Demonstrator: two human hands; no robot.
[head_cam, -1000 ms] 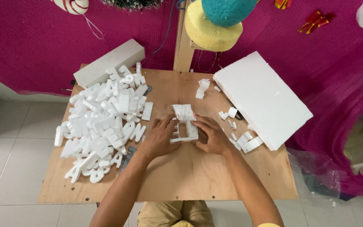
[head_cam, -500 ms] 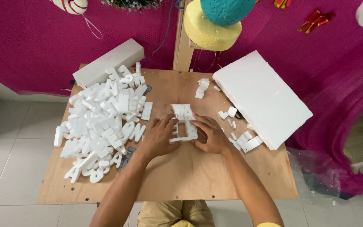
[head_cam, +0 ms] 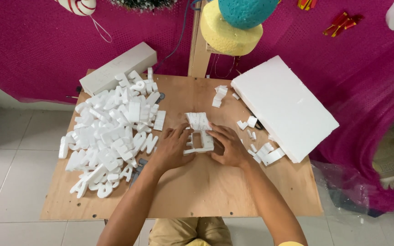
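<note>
My left hand (head_cam: 172, 148) lies flat on the wooden tabletop (head_cam: 197, 191), fingers spread and pressed against the left edge of a white foam cut-out (head_cam: 198, 136) near the middle of the board. My right hand (head_cam: 226, 146) meets the same piece from the other side, fingers curled around its right edge. So both grips close on it from the sides and hold it down where it lies, though my fingertips cover part of its outline and I cannot tell just how far they wrap. The piece looks like a frame with an open window in it; a second ribbed bit sits just behind it, touching or nearly so, and I cannot make out whether the two are joined.

To my left a big heap of white foam letters (head_cam: 112, 132) spreads over the tabletop, so jumbled that most single shapes cannot be read. Something dark (head_cam: 137, 166) peeks out under its near edge, mostly buried. Behind the heap a long pale foam block (head_cam: 117, 68) lies at the far corner. To my right a thick white foam slab (head_cam: 283, 107) lies tilted, overhanging the tabletop edge, with small foam scraps (head_cam: 265, 152) near its near corner and a few more (head_cam: 219, 94) farther back. A yellow foam round (head_cam: 229, 34) and a teal one (head_cam: 245, 11) hang above, cut off by the top of the view. Magenta cloth (head_cam: 37, 50) covers the wall behind
</note>
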